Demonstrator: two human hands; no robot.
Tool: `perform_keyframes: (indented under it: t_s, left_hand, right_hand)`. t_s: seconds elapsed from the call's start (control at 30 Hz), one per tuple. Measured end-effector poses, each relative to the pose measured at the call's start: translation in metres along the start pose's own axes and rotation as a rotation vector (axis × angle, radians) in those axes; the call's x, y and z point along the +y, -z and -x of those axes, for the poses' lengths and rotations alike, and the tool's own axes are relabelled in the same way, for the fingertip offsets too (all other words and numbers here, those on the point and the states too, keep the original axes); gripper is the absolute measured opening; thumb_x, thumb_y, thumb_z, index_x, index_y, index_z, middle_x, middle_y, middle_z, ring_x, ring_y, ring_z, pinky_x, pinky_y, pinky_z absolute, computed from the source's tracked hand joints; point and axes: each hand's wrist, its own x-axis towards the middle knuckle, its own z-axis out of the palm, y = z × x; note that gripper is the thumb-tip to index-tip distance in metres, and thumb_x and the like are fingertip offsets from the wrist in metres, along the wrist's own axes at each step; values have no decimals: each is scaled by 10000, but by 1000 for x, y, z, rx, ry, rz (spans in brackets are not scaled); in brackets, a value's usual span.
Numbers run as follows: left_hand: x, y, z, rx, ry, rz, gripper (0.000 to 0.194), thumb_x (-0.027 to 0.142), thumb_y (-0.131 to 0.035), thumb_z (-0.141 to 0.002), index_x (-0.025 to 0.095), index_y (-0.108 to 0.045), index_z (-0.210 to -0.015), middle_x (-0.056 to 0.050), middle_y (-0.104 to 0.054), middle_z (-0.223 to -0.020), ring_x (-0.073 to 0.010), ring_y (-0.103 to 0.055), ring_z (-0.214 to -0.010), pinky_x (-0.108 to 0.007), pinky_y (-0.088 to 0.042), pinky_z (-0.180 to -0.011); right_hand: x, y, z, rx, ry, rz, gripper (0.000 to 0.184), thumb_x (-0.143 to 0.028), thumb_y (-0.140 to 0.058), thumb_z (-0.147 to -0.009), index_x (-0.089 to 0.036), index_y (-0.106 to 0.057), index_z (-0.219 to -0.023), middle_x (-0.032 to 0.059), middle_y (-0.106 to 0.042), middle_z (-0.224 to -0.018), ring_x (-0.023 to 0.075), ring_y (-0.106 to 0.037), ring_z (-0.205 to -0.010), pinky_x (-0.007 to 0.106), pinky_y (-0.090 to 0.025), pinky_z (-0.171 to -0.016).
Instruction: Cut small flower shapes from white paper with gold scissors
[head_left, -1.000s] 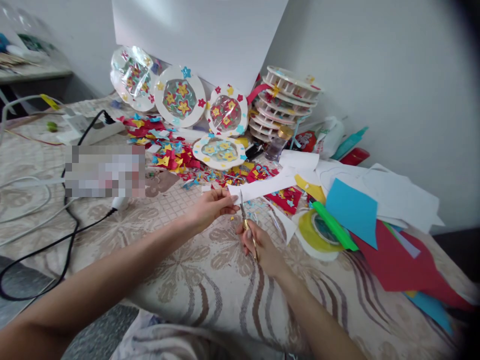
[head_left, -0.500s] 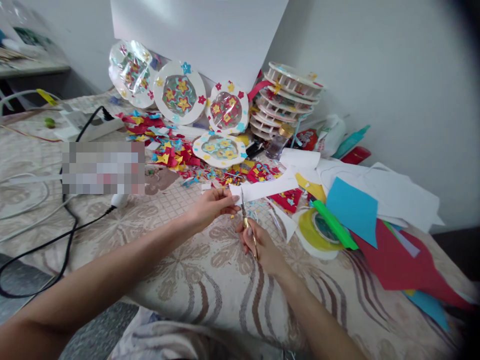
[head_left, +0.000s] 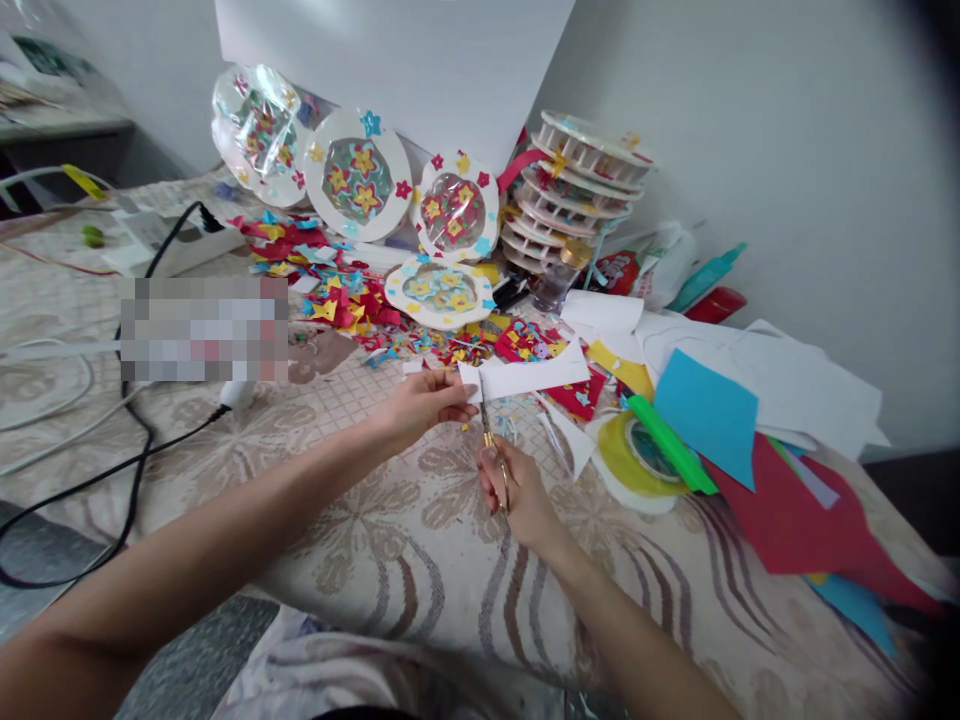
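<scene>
Over the middle of the bench (head_left: 375, 585): a white paper strip (head_left: 534, 376) is held level, its far end above a litter of small cuttings.
Left hand (head_left: 424, 407): thumb and fingers are pinched on the strip's left end.
Right hand (head_left: 523, 485): fingers are closed around the handles of gold-handled scissors (head_left: 487, 435).
Blades: they cross the strip just beside the left fingertips; I can't tell from where I stand whether they have met.
Scraps (head_left: 351, 302): red, yellow and blue bits lie heaped beyond the hands.
Flowered discs: three lean upright at the back, the round one (head_left: 358, 175) between the other two, and a smaller frame (head_left: 440, 293) lies before them.
Stack (head_left: 581, 185): white rings rise in tiers, with a gold-capped bottle (head_left: 557, 283) at their foot.
Right side: a yellow roll of tape (head_left: 637, 462) sits under a bright green piece (head_left: 670, 442), near a blue sheet (head_left: 705, 408) overlapping a red sheet (head_left: 787, 520).
Left side: a black cable (head_left: 136, 490) trails over the cloth.
</scene>
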Motion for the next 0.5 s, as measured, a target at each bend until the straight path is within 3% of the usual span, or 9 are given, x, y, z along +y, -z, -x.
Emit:
perform_keyframes:
  t_s: [0.23,0.5]
  left_hand:
    - [3,3,0,-16,41,-5,137,90,-643,-795,113,-526,-726,-14,-636,-599,-72,-625,-545,-160,-492,-554]
    - [1,6,-1,-60,56,-58,168,129,-697,-749,111,-535,-707,-16,-632,-577,-72,-608,-531,-169,-479,-557]
  right_hand:
    - [-8,-10,1,56,-109,-16,433,-634,-479,-756,-217,-395,-675,-104,-330,-448,54,-315,-313,191,-268,-323]
    - [1,-5,-3,-3,-35,-58,525,-722,-415,-774,-203,-417,-698,-96,-374,-477,49,-375,-326,183,-307,-341]
